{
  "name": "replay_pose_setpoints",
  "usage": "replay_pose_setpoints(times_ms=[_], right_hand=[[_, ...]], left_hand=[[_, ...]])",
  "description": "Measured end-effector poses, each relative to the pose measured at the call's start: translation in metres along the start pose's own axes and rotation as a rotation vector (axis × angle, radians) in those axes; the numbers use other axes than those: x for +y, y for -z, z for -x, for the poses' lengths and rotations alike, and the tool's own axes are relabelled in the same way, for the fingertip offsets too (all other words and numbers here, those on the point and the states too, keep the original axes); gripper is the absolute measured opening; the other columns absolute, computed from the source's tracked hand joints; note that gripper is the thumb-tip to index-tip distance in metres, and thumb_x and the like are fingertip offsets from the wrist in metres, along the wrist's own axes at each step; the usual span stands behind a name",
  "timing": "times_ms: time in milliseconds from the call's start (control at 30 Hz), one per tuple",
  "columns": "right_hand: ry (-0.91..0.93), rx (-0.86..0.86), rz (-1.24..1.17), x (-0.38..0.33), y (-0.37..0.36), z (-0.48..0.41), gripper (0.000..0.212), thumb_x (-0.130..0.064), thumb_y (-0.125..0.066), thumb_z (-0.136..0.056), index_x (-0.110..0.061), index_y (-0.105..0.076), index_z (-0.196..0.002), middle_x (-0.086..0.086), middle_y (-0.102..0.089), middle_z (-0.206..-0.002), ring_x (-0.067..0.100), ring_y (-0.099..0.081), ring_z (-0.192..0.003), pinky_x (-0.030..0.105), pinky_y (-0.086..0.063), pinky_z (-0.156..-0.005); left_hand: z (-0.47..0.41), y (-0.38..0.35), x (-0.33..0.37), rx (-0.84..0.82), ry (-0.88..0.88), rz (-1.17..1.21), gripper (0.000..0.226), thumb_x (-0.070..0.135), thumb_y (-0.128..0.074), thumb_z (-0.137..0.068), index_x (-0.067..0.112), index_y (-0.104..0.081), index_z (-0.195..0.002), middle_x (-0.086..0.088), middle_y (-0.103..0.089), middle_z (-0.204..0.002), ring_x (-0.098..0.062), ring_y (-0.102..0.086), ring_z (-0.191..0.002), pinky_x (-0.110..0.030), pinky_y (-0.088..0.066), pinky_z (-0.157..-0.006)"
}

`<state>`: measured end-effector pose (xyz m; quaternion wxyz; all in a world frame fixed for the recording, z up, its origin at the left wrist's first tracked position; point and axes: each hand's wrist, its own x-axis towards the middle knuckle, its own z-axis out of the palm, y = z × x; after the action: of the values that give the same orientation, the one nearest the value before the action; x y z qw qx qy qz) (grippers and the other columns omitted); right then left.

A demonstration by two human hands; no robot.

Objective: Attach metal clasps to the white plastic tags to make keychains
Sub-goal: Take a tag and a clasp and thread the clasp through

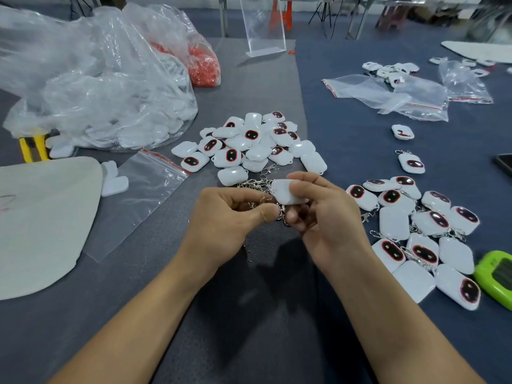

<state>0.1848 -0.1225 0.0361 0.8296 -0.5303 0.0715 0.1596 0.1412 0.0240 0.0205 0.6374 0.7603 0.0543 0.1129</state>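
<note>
Bare and nearest of all, the left forearm (133, 322) and right forearm (388, 314) come in over the near edge of the surface (346, 139) and meet above a grey mat (249, 300).

The left hand (221, 225) has its grip closed tight, thumb and forefinger pinching a metal clasp (279, 213). The right hand (324, 217) has its grip curled round a white tag (285, 192), thumb on top and fingers beneath, with the tag's plain side up. Tag and clasp touch between the two hands, above the middle of the mat.

Just beyond the hands lies a tangle of loose clasps (255, 184), and behind it a heap of tags (249, 142), some showing a dark oval ringed in red. Toward the right edge sits a pile of keychains (421, 231), tags with clasps already on them, and beside that pile a green device (496, 278). A single keychain (411, 162) and a lone tag (402, 132) lie apart, farther back.

To the left, a flat zip bag (138, 195) rests partly on the mat, near a pale board (41, 217) at the left edge. At the far left corner bulges a big clear bag (97, 92) of white parts, with a bag of red pieces (203, 65) behind it. A clear acrylic stand (263, 29) is upright at the far edge, and crumpled bags (388, 92) lie toward the far right.
</note>
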Motion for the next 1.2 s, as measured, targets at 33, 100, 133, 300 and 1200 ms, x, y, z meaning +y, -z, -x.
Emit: replay_pose_setpoints(times_ms=[33, 100, 133, 300, 1200], right_hand=[[0.001, 0.000, -0.001, 0.000, 0.000, 0.000, 0.013, 0.001, -0.060, -0.090, -0.010, -0.067, -0.088, 0.006, -0.065, -0.061, 0.016, -0.049, -0.037, 0.019, -0.031, -0.035], [0.001, -0.005, 0.005, -0.001, 0.000, 0.000, 0.013, 0.001, -0.061, -0.090, -0.010, -0.067, -0.088, 0.007, -0.066, -0.063, 0.016, -0.048, -0.038, 0.020, -0.032, -0.035], [0.003, -0.010, 0.013, 0.000, 0.000, 0.001, 0.013, 0.001, -0.061, -0.090, -0.010, -0.067, -0.088, 0.007, -0.067, -0.064, 0.016, -0.048, -0.038, 0.020, -0.032, -0.036], [0.144, 0.012, 0.143, 0.002, -0.001, 0.003, 0.014, 0.003, -0.064, -0.088, -0.010, -0.069, -0.087, 0.009, -0.065, -0.061, 0.017, -0.047, -0.036, 0.019, -0.031, -0.037], [0.540, 0.025, 0.654, 0.008, -0.005, 0.009, 0.012, -0.019, -0.065, -0.076, -0.028, -0.070, -0.082, -0.005, -0.067, -0.065, 0.013, -0.056, -0.052, 0.031, -0.048, -0.054]], left_hand=[[0.001, -0.001, 0.000, 0.003, -0.008, 0.026, 0.017, 0.040, -0.089, -0.066, 0.034, -0.082, -0.080, -0.015, -0.075, -0.080, -0.011, -0.060, -0.072, -0.030, -0.050, -0.069], [0.001, -0.002, 0.000, 0.009, -0.014, 0.061, 0.004, 0.030, -0.083, -0.078, 0.032, -0.082, -0.081, 0.006, -0.075, -0.071, 0.002, -0.059, -0.065, -0.014, -0.046, -0.063], [0.001, -0.003, 0.000, 0.020, -0.017, 0.063, 0.007, 0.025, -0.080, -0.083, 0.031, -0.083, -0.082, 0.012, -0.073, -0.069, 0.004, -0.056, -0.062, -0.012, -0.044, -0.060], [0.003, 0.002, -0.001, 0.063, -0.222, -0.328, 0.019, 0.026, -0.075, -0.086, 0.034, -0.077, -0.069, 0.017, -0.066, -0.060, 0.002, -0.055, -0.058, -0.017, -0.043, -0.059], [0.008, 0.004, -0.004, 0.171, -0.536, -0.911, 0.009, 0.031, -0.075, -0.076, 0.023, -0.076, -0.073, 0.004, -0.064, -0.060, -0.014, -0.051, -0.064, -0.033, -0.037, -0.070]])
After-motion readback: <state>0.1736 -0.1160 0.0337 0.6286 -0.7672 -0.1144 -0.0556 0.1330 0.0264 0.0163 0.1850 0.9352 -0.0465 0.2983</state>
